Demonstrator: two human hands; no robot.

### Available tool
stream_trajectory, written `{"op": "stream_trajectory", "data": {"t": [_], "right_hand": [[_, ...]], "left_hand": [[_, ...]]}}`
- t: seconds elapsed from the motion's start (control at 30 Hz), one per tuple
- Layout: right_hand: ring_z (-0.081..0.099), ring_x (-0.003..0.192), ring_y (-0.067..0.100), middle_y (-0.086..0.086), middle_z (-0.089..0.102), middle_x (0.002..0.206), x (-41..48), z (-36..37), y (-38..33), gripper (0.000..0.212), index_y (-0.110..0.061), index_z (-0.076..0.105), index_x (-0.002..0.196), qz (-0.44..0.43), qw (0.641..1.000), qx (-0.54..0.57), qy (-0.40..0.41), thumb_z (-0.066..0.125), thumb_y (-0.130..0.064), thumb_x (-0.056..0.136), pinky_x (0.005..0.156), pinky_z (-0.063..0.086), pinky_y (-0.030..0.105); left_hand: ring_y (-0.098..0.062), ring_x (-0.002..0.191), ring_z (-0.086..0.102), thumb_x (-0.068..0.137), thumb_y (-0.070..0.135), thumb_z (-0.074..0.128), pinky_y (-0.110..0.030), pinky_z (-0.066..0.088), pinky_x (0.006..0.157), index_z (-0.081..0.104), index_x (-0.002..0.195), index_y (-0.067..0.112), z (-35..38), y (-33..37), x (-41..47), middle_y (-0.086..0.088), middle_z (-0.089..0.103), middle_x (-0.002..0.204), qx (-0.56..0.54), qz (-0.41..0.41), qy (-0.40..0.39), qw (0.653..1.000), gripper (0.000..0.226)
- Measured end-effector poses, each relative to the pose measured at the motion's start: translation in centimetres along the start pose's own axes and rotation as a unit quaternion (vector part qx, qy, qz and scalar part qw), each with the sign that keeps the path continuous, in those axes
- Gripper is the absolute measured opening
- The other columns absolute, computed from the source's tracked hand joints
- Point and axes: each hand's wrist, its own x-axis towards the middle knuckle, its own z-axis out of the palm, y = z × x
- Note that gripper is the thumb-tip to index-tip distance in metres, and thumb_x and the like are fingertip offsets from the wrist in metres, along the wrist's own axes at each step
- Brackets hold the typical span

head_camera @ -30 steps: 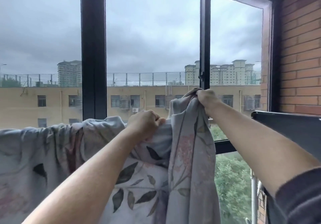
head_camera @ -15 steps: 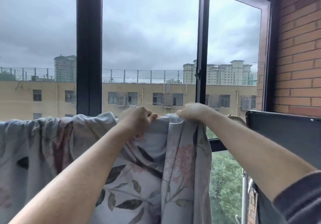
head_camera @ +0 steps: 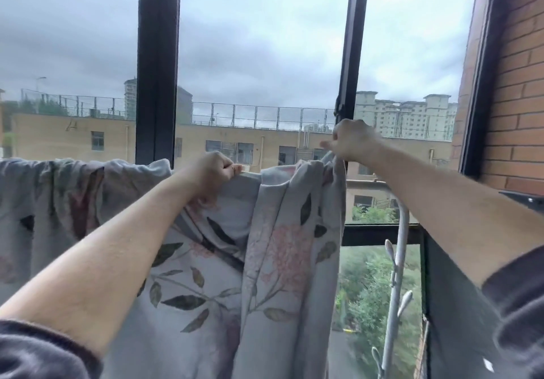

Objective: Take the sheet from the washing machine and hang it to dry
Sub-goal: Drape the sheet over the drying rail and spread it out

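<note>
My left hand [head_camera: 215, 169] and right hand [head_camera: 350, 140] both clench the top fold of the pale grey floral cotton sheet [head_camera: 265, 261], which hangs draped from 9 to 12 o'clock. It is soft and limp, and likely damp-heavy, so I grip the bunched edge.

Both arms reach forward, left hand [head_camera: 216, 169] and higher right hand [head_camera: 351, 140] each gripping the sheet [head_camera: 279, 261].

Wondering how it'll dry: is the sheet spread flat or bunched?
Bunched: the sheet hangs in deep folds, its top edge gathered.
</note>
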Motion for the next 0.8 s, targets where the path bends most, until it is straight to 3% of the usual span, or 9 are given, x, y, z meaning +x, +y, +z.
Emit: {"op": "stream_trajectory", "data": {"t": [0.03, 0.1, 0.2, 0.27, 0.37, 0.53, 0.6, 0.7, 0.8], "right_hand": [[0.063, 0.083, 0.024, 0.010, 0.064, 0.093, -0.7, 0.6, -0.2, 0.054, -0.006, 0.062, 0.095, 0.023, 0.998, 0.024, -0.062, 0.046, -0.058, 0.091, 0.071, 0.053, 0.030], [0.062, 0.066, 0.021, 0.009, 0.062, 0.085, -2.2, 2.2, -1.0, 0.056, -0.009, 0.057, 0.092, 0.088, 0.973, 0.139, -0.163, 0.041, -0.063, 0.091, 0.051, 0.048, 0.024], [0.053, 0.052, 0.015, 0.006, 0.055, 0.070, -2.6, 3.4, -1.1, 0.039, -0.007, 0.054, 0.089, 0.095, 0.950, 0.246, -0.169, 0.046, -0.044, 0.097, 0.038, 0.040, 0.020], [0.052, 0.060, 0.013, 0.005, 0.054, 0.075, -2.2, 3.7, -0.9, 0.030, -0.006, 0.053, 0.090, 0.059, 0.949, 0.276, -0.143, 0.048, -0.035, 0.098, 0.047, 0.043, 0.021], [0.050, 0.064, 0.012, 0.003, 0.057, 0.079, -1.2, 3.8, 0.3, 0.028, -0.003, 0.059, 0.093, 0.031, 0.955, 0.290, -0.063, 0.050, -0.029, 0.098, 0.056, 0.044, 0.024], [0.059, 0.073, 0.022, 0.011, 0.067, 0.090, 2.3, 1.0, 7.0, 0.026, -0.001, 0.066, 0.093, 0.132, 0.958, 0.231, 0.103, 0.051, -0.023, 0.096, 0.062, 0.047, 0.027], [0.060, 0.083, 0.028, 0.012, 0.064, 0.090, 2.2, 1.3, 8.8, 0.027, -0.001, 0.063, 0.093, 0.143, 0.973, 0.160, 0.087, 0.050, -0.025, 0.096, 0.072, 0.050, 0.034], [0.058, 0.097, 0.029, 0.011, 0.062, 0.108, 0.5, 4.4, 8.2, 0.027, -0.009, 0.057, 0.107, 0.087, 0.996, -0.009, -0.014, 0.045, -0.031, 0.097, 0.083, 0.046, 0.039], [0.054, 0.106, 0.028, 0.008, 0.056, 0.111, -0.4, 6.6, 6.2, 0.035, -0.016, 0.055, 0.107, -0.039, 0.998, 0.049, -0.014, 0.030, -0.037, 0.096, 0.096, 0.040, 0.047]], "left_hand": [[-0.014, 0.048, 0.056, 0.097, 0.046, 0.040, -0.023, 0.039, 0.046, 0.067, 0.079, 0.015, 0.2, 0.4, -0.1, -0.006, 0.065, 0.064, 0.028, -0.003, 0.005, 1.000, 0.045], [-0.018, 0.061, 0.056, 0.098, 0.044, 0.034, -0.027, 0.040, 0.057, 0.061, 0.071, 0.016, 0.8, 1.3, 0.0, -0.006, 0.065, 0.075, 0.107, -0.019, 0.030, 0.994, 0.047], [-0.024, 0.082, 0.056, 0.096, 0.039, 0.030, -0.031, 0.038, 0.069, 0.066, 0.089, 0.018, 1.7, 2.9, 0.7, -0.009, 0.065, 0.101, 0.158, -0.031, 0.050, 0.986, 0.043], [-0.027, 0.090, 0.057, 0.097, 0.039, 0.029, -0.032, 0.039, 0.072, 0.067, 0.099, 0.016, 2.7, 4.0, 0.9, -0.010, 0.065, 0.107, 0.149, -0.023, 0.050, 0.987, 0.045], [-0.026, 0.089, 0.060, 0.097, 0.039, 0.026, -0.031, 0.039, 0.070, 0.068, 0.096, 0.016, 4.3, 4.8, 0.8, -0.011, 0.068, 0.102, 0.171, -0.015, 0.105, 0.979, 0.048], [-0.024, 0.076, 0.058, 0.096, 0.040, 0.024, -0.030, 0.037, 0.065, 0.070, 0.089, 0.014, 4.8, 4.2, 0.4, -0.010, 0.069, 0.090, 0.198, -0.017, 0.146, 0.969, 0.053], [-0.023, 0.071, 0.055, 0.096, 0.041, 0.023, -0.029, 0.037, 0.065, 0.070, 0.087, 0.015, 4.9, 4.2, 0.4, -0.009, 0.069, 0.086, 0.208, -0.012, 0.154, 0.966, 0.055], [-0.026, 0.082, 0.062, 0.097, 0.040, 0.023, -0.031, 0.038, 0.068, 0.069, 0.089, 0.016, 5.4, 4.7, 0.7, -0.010, 0.069, 0.091, 0.207, -0.012, 0.151, 0.967, 0.053], [-0.027, 0.084, 0.063, 0.097, 0.039, 0.024, -0.031, 0.042, 0.071, 0.069, 0.087, 0.015, 5.9, 5.0, 0.9, -0.011, 0.070, 0.093, 0.210, -0.010, 0.165, 0.964, 0.052]]}}
